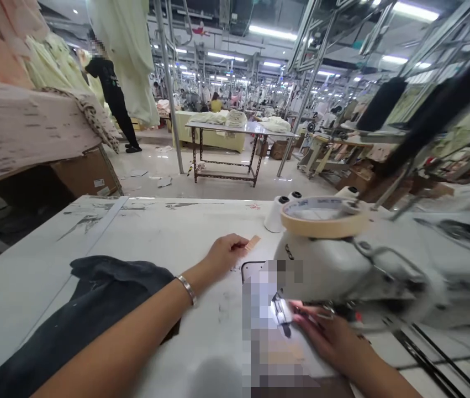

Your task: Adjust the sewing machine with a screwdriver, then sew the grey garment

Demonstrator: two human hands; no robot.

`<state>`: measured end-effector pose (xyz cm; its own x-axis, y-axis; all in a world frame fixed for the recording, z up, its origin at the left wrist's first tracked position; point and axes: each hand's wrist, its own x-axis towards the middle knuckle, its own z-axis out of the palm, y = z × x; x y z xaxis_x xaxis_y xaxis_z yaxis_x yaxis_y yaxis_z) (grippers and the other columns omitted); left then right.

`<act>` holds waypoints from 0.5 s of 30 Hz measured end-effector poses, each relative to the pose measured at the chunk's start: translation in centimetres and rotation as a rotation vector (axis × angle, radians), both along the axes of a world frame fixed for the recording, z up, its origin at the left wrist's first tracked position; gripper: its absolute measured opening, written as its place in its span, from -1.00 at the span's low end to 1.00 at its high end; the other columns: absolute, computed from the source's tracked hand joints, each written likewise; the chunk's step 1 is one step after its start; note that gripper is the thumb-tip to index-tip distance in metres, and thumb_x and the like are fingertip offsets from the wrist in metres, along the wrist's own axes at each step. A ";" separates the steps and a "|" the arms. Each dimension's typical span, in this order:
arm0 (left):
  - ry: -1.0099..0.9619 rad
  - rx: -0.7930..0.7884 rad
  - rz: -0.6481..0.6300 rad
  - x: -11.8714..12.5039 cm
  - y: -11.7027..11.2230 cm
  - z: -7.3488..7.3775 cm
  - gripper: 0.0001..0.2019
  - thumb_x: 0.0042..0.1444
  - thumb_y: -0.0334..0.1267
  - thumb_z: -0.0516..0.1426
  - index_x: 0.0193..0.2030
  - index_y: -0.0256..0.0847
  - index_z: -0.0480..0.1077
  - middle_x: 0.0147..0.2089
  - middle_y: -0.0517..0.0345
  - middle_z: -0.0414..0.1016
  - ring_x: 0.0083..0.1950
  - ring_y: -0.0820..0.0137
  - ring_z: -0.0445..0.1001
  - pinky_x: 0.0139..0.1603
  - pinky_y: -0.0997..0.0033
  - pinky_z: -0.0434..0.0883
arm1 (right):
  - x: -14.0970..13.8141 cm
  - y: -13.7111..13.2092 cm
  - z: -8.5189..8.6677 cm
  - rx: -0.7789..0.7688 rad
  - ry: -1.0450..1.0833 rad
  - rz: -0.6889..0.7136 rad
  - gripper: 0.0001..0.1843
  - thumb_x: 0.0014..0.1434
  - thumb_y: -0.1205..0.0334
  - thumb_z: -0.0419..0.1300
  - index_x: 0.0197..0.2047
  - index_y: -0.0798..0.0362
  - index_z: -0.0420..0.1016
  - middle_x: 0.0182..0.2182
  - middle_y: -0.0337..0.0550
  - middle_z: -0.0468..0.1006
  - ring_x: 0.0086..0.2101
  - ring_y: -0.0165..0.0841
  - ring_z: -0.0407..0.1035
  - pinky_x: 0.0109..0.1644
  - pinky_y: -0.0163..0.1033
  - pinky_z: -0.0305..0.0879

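My left hand point(228, 251) is closed in a pinch on a small peach-coloured strip point(253, 242), held just above the white table left of the sewing machine point(321, 265). A silver bracelet is on that wrist. Under the left forearm lies a crumpled dark cloth point(122, 282). My right hand point(336, 337) is at the lit needle area, its bent fingers close to the presser foot point(280, 310). Those fingers are blurred and partly hidden, and I cannot make out what they grip. Blurred-out blocks cover part of the sewing bed.
A roll of beige tape point(323, 224) rests on top of the machine head, beside white thread cones point(274, 218). The white table point(168, 221) spreads left. Beyond it stand a metal-legged table point(226, 128) with folded fabric, hanging cloth, a cardboard box point(89, 171) and a person point(112, 88) in black.
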<state>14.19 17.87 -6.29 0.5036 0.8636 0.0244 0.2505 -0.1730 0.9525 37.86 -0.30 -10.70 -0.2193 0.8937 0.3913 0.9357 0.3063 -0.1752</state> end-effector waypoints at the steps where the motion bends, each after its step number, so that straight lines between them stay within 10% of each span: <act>1: 0.035 0.007 0.007 -0.4 -0.4 0.5 -0.75 -0.06 -0.22 0.08 -0.25 -0.28 0.44 -0.32 0.10 0.43 -0.32 0.40 0.35 -0.32 0.44 0.27 | -0.5 0.1 0.7 0.029 0.000 0.022 -0.70 0.29 0.12 0.00 -0.08 -0.05 0.51 -0.26 -0.14 0.59 -0.25 -0.31 0.49 -0.22 -0.24 0.48; 9: 0.386 -0.029 -0.032 -7.5 -6.5 3.5 -0.58 -0.19 -0.21 0.08 -0.13 -0.31 0.37 -0.51 0.23 0.35 -0.45 0.38 0.31 -0.39 0.42 0.24 | -0.9 -3.1 6.5 0.164 0.021 0.104 -0.71 0.29 0.17 -0.02 -0.11 -0.01 0.51 -0.22 -0.06 0.54 -0.20 -0.28 0.46 -0.21 -0.21 0.47; 15: 0.577 0.047 -0.086 -9.3 -8.8 4.0 -0.61 -0.04 -0.07 0.00 -0.18 -0.25 0.45 -0.40 0.11 0.41 -0.32 0.28 0.37 -0.30 0.37 0.26 | 0.0 -10.9 4.5 0.229 0.205 -0.019 -0.76 0.21 0.33 0.11 -0.06 -0.04 0.44 -0.07 -0.13 0.46 -0.09 -0.38 0.40 -0.06 -0.34 0.40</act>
